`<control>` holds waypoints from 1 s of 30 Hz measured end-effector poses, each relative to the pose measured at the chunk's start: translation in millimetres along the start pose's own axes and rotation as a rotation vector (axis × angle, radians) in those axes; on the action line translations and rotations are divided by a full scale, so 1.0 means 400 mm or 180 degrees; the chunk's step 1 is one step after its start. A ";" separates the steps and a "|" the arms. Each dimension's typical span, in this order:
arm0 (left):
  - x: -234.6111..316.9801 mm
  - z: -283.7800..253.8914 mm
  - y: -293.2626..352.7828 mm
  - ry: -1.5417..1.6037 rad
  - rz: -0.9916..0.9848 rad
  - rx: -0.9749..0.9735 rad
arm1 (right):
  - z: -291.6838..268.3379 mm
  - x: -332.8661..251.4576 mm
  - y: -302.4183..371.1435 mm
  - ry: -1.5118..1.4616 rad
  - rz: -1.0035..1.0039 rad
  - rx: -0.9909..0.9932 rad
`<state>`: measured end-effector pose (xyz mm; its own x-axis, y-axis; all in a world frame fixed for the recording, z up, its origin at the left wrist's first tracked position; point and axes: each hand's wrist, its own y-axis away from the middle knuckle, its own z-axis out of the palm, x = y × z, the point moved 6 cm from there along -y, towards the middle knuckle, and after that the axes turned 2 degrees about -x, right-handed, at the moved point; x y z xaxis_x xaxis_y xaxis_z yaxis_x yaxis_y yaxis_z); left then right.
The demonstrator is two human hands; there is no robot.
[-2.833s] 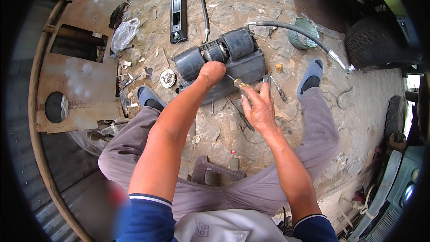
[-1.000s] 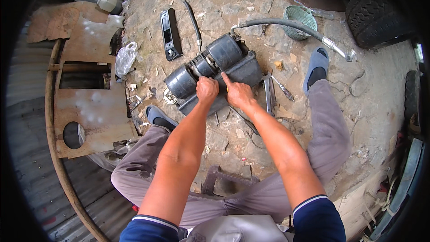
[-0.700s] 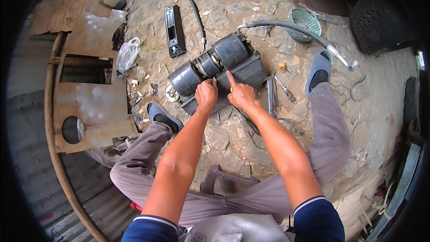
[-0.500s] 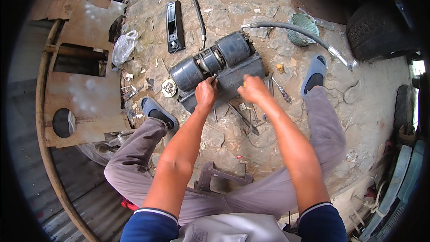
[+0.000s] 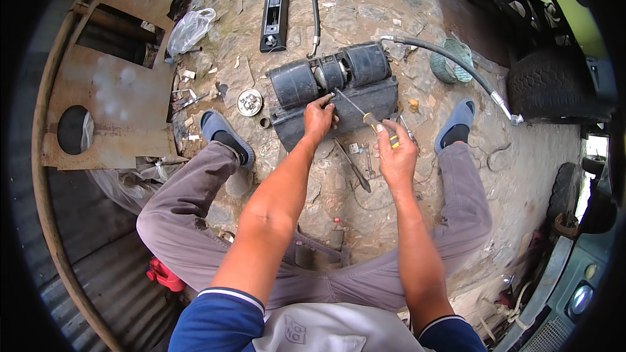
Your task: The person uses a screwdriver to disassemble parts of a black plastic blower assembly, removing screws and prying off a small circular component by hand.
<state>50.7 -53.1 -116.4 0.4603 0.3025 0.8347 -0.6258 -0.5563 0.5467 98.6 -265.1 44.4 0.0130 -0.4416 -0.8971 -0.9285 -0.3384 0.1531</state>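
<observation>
A black blower unit (image 5: pixel 295 86), with two drum-shaped housings and a motor between them, lies on a dark, box-like base (image 5: pixel 365 105) between my feet. My left hand (image 5: pixel 318 120) is at the base's upper edge below the motor. Its fingertips are pinched by a small pale bit that I cannot make out. In my right hand (image 5: pixel 398 156) is a screwdriver (image 5: pixel 371 119) with a yellow-and-black handle. The screwdriver's shaft slants up and left, its tip close to my left fingertips; whether it touches anything is too small to tell.
A tin of small parts (image 5: pixel 250 102) stands left of the unit. Beyond lie a long black vent panel (image 5: pixel 274 16) and a short hose (image 5: pixel 315 10). A thick hose (image 5: pixel 450 60) passes a green basket (image 5: pixel 458 54) at right. Several tools, among them a spanner (image 5: pixel 368 160), lie nearer me.
My right hand has drawn back toward me and the screwdriver now shows, aimed at my left fingertips. My left hand stays at the motor. The whole view has shifted a little.
</observation>
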 end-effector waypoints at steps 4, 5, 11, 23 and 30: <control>-0.012 -0.001 -0.005 -0.0046 -0.0048 0.0024 | 0.029 -0.009 0.007 0.0339 -0.0130 -0.0039; -0.009 0.003 -0.004 -0.0080 -0.0036 0.0007 | 0.027 -0.012 0.009 0.0380 -0.0149 -0.0018; 0.002 0.001 0.006 -0.0243 0.0027 0.0063 | 0.025 -0.030 0.018 0.0371 0.0000 -0.0053; -0.002 -0.004 0.008 -0.0295 0.0070 0.0125 | 0.026 0.003 0.022 0.0258 -0.0022 0.0001; 0.006 0.004 0.008 -0.0234 0.0125 0.0083 | 0.017 0.021 0.013 0.0396 0.0007 0.0000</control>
<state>50.8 -55.4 -112.7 0.4814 0.2229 0.8477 -0.6281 -0.5869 0.5110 91.4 -264.7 34.9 0.0569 -0.5421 -0.8384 -0.9286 -0.3373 0.1550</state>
